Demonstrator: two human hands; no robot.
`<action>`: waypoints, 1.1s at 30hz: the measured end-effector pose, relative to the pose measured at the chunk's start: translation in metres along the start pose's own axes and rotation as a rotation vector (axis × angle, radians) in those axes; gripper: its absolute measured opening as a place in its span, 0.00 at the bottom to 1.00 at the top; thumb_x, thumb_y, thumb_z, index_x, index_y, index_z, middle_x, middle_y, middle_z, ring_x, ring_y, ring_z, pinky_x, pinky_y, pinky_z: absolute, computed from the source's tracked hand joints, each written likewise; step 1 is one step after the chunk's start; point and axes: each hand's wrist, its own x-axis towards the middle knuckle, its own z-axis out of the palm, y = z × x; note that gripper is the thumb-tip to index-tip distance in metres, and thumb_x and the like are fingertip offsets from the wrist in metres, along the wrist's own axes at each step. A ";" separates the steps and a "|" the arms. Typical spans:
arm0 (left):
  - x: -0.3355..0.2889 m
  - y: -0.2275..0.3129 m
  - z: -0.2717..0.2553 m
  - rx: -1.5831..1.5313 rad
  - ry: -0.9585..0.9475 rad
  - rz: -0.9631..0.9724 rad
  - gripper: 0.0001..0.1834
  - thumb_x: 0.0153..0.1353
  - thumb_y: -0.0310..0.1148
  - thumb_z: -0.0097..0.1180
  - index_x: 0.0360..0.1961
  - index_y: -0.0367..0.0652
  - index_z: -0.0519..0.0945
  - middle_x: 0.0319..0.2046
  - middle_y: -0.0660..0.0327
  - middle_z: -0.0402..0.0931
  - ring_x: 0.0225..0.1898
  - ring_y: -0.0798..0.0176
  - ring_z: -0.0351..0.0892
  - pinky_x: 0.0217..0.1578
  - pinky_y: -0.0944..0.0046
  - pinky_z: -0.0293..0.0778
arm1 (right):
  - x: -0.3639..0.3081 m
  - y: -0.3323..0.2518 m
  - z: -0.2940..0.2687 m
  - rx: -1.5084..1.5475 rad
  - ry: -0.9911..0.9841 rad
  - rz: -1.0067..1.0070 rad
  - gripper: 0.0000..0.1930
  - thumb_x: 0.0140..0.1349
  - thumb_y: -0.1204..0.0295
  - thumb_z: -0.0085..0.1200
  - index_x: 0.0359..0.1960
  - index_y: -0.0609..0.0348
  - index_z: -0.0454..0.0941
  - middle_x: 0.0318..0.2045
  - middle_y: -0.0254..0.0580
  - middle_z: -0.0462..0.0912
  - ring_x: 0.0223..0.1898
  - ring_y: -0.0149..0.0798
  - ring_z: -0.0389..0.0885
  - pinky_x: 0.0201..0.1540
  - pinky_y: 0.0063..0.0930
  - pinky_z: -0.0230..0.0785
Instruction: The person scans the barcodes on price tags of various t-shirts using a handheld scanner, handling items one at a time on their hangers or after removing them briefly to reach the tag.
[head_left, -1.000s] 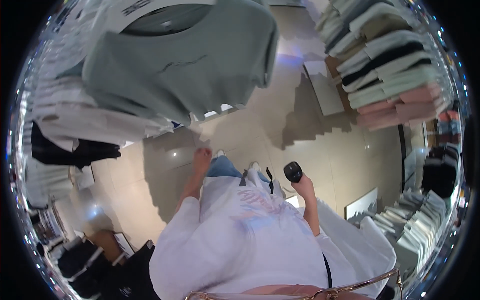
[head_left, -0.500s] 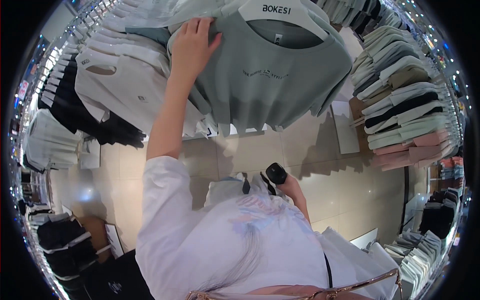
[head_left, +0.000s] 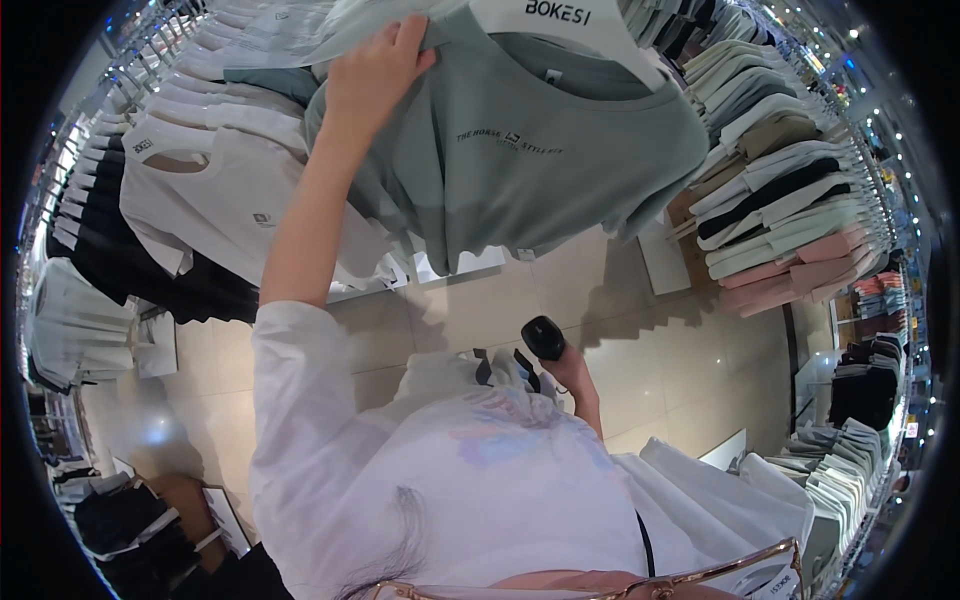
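A grey-green T-shirt (head_left: 540, 150) with small dark lettering hangs on a white hanger (head_left: 570, 35) in front of me. My left hand (head_left: 378, 72) reaches up to its left shoulder, fingers closed on the fabric and the thumb toward the neckline. Low at my right side, my right hand (head_left: 572, 372) is wrapped round a black handheld scanner (head_left: 543, 338) with a rounded head. Its handle is mostly hidden by the hand.
White T-shirts (head_left: 215, 185) and black garments (head_left: 150, 240) hang on the left. To the right is a rack of folded-over shirts (head_left: 780, 210) in grey, black, mint and pink. Pale floor tiles (head_left: 470, 320) lie below. More clothes (head_left: 140, 510) stand behind at the lower left.
The view has shifted, with the side racks sliding left. The T-shirt has turned and its left side bunches into deeper folds; my left hand stays at its shoulder. The scanner remains low in my right hand.
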 end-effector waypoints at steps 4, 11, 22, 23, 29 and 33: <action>0.008 -0.003 -0.047 -0.082 0.037 -0.088 0.20 0.52 0.43 0.55 0.46 0.53 0.69 0.29 0.62 0.76 0.28 0.56 0.78 0.25 0.59 0.72 | 0.024 0.012 -0.011 0.073 0.011 -0.011 0.21 0.41 0.73 0.61 0.40 0.67 0.74 0.43 0.59 0.75 0.42 0.49 0.77 0.45 0.33 0.67; 0.001 0.013 -0.139 -0.154 0.026 -0.340 0.18 0.49 0.30 0.55 0.42 0.44 0.67 0.27 0.52 0.74 0.29 0.45 0.74 0.27 0.53 0.67 | 0.087 0.051 -0.054 0.197 0.122 -0.262 0.54 0.41 0.74 0.64 0.63 0.69 0.32 0.52 0.60 0.67 0.53 0.45 0.67 0.58 0.31 0.55; -0.085 0.060 -0.173 -0.029 -0.207 -0.765 0.18 0.54 0.41 0.56 0.44 0.48 0.72 0.28 0.54 0.76 0.29 0.51 0.76 0.30 0.61 0.70 | 0.113 0.036 -0.140 0.345 -0.440 -0.128 0.17 0.39 0.79 0.60 0.36 0.64 0.74 0.22 0.34 0.77 0.26 0.29 0.75 0.34 0.24 0.67; -0.103 0.073 -0.172 -0.121 -0.219 -0.862 0.18 0.53 0.39 0.57 0.44 0.45 0.71 0.28 0.55 0.76 0.29 0.54 0.75 0.31 0.63 0.69 | 0.104 0.025 -0.149 0.424 -0.543 -0.166 0.17 0.39 0.79 0.60 0.36 0.63 0.74 0.23 0.35 0.78 0.27 0.30 0.76 0.34 0.25 0.68; -0.220 0.206 -0.179 -0.535 -0.531 -1.310 0.24 0.44 0.39 0.57 0.44 0.45 0.69 0.34 0.48 0.76 0.37 0.45 0.76 0.37 0.56 0.71 | 0.092 -0.020 -0.184 0.751 -1.163 -0.428 0.34 0.37 0.79 0.66 0.51 0.65 0.67 0.42 0.43 0.77 0.42 0.36 0.76 0.46 0.31 0.68; -0.258 0.284 -0.191 -0.767 -0.610 -1.444 0.24 0.42 0.34 0.57 0.43 0.44 0.65 0.30 0.50 0.74 0.32 0.50 0.75 0.34 0.59 0.69 | 0.079 -0.043 -0.176 0.671 -1.151 -0.770 0.35 0.38 0.75 0.67 0.51 0.66 0.67 0.46 0.44 0.75 0.47 0.38 0.73 0.50 0.33 0.65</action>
